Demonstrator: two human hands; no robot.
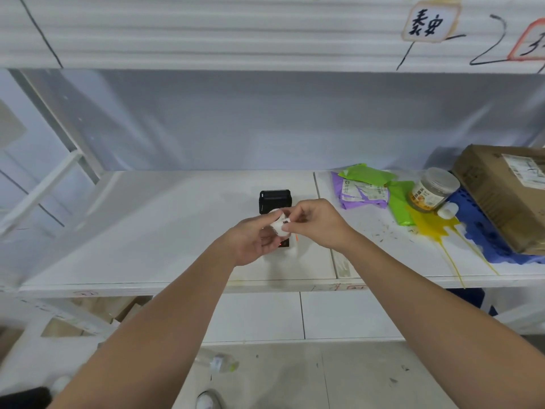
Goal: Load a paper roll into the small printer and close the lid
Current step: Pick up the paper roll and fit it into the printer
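The left hand (250,239) holds a small white paper roll (279,225), its fingers curled around the roll from the 8 o'clock side. The right hand (317,221) pinches the roll's edge at 3 o'clock with thumb and fingertips. The roll is up in the air, just in front of the little black printer (275,202). The printer sits on the white shelf (147,231). At 2 o'clock from the hands lie a purple bag (361,191), a green bag (398,202), a jar (433,188) and a brown box (507,193).
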